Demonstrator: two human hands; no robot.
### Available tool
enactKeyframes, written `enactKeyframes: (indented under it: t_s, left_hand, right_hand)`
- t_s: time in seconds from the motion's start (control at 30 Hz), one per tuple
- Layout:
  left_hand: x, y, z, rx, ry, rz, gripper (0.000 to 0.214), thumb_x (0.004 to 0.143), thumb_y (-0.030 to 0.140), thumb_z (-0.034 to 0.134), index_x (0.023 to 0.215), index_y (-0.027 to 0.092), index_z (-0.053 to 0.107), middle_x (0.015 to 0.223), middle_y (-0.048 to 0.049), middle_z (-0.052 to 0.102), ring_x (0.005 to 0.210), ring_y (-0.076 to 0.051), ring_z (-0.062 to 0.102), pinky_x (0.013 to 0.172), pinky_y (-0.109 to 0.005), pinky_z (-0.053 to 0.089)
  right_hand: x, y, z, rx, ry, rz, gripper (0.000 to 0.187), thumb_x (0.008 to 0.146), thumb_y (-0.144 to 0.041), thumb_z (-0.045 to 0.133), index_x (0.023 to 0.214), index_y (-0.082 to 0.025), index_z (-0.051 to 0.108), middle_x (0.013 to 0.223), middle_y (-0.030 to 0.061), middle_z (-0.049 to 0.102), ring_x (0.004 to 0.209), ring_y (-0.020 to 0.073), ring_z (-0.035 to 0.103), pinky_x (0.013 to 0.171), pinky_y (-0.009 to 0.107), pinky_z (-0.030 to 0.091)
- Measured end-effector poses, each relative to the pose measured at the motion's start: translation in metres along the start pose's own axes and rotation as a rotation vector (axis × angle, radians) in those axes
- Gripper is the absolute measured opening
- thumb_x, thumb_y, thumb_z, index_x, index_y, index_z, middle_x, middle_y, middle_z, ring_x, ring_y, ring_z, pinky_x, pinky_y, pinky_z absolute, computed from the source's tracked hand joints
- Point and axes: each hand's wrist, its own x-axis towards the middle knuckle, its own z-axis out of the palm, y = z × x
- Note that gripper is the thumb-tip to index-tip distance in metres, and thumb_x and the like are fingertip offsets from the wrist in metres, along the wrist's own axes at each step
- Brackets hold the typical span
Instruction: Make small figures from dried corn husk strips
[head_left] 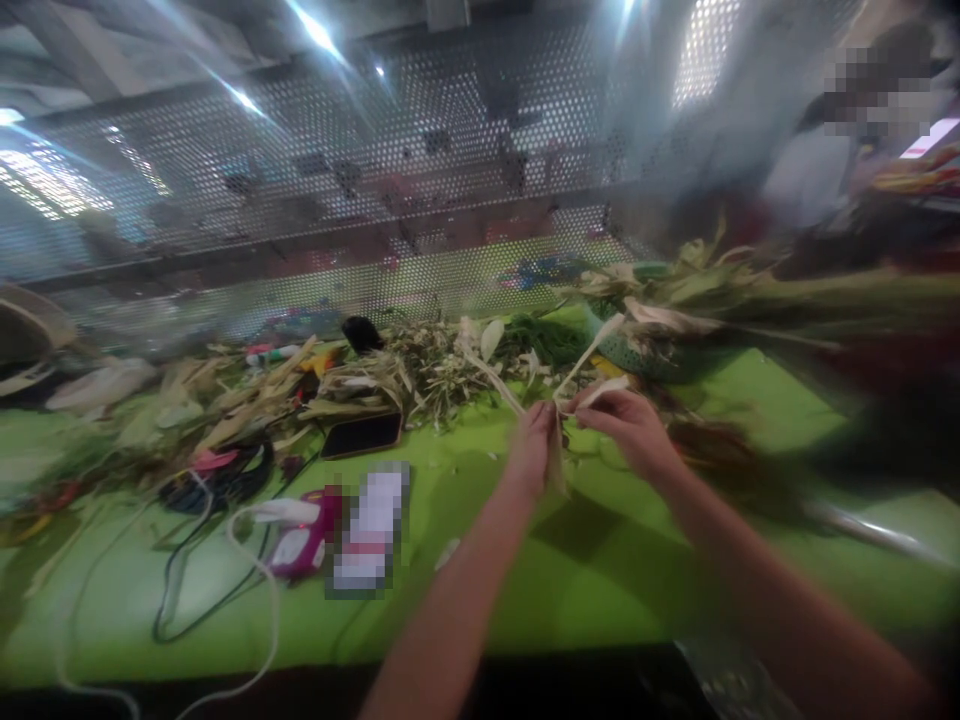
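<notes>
Pale strips of what looks like dried corn husk (589, 357) are bunched between my hands above the green table. My left hand (534, 447) is closed around the gathered base, with strips fanning out above it and a short end hanging below. Close on its right, my right hand (628, 422) pinches a folded husk strip (609, 388) at the fingertips. Motion blur softens both hands, and the exact tie or fold between them is hard to make out.
Heaps of dried husks (352, 385) line the back of the green table (465, 500) against a perforated metal screen (375, 220). On the left lie a dark phone (362, 436), a magenta power adapter (304, 540) and loose cables (274, 600). A person (814, 170) is at the far right.
</notes>
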Motion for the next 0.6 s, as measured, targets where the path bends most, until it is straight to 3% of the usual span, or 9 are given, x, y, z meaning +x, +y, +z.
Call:
enactKeyframes:
  t_s: [0.13,0.2,0.33,0.47,0.6]
  left_hand:
    - [0.0,0.0,0.001,-0.055,-0.032,-0.06,0.031,0.077,0.046,0.068,0.08,0.018,0.055,0.062,0.005,0.047,0.049,-0.007,0.045,0.05,-0.021,0.039]
    - [0.0,0.0,0.001,-0.056,-0.066,-0.076,0.034,0.074,0.048,0.07,0.082,0.018,0.057,0.064,0.0043,0.05,0.049,-0.006,0.045,0.05,-0.021,0.04]
    - [-0.001,0.004,-0.002,0.001,-0.117,-0.106,0.034,0.073,0.048,0.071,0.081,0.017,0.06,0.068,0.0025,0.054,0.053,-0.006,0.047,0.052,-0.02,0.039]
    - [-0.001,0.005,-0.005,0.131,-0.133,-0.092,0.035,0.078,0.05,0.067,0.077,0.016,0.061,0.06,0.0033,0.049,0.051,-0.006,0.041,0.049,-0.019,0.033]
    - [-0.001,0.0,-0.007,0.013,-0.238,-0.087,0.032,0.079,0.047,0.068,0.081,0.017,0.061,0.064,0.0027,0.052,0.054,-0.006,0.046,0.052,-0.02,0.038]
  right_hand:
    - [0.004,0.003,-0.007,0.03,-0.089,0.047,0.012,0.069,-0.03,0.077,0.073,-0.02,0.072,0.074,0.0019,0.069,0.07,0.0164,0.062,0.069,0.03,0.051]
    - [0.006,0.004,-0.01,0.059,-0.07,0.056,0.012,0.069,-0.029,0.077,0.072,-0.02,0.07,0.071,0.0014,0.068,0.067,0.015,0.061,0.067,0.028,0.05]
    - [0.007,0.004,-0.012,0.173,0.05,0.06,0.014,0.071,-0.031,0.075,0.076,-0.021,0.067,0.071,0.0004,0.066,0.061,0.0127,0.058,0.063,0.027,0.05]
    - [0.011,0.004,-0.015,0.223,0.197,0.031,0.018,0.071,-0.033,0.077,0.077,-0.021,0.064,0.073,-0.0008,0.065,0.062,0.0116,0.058,0.063,0.025,0.05]
    - [0.017,0.011,-0.017,0.232,0.31,0.121,0.026,0.064,-0.034,0.08,0.07,-0.02,0.06,0.065,-0.003,0.06,0.053,0.0086,0.051,0.053,0.022,0.044]
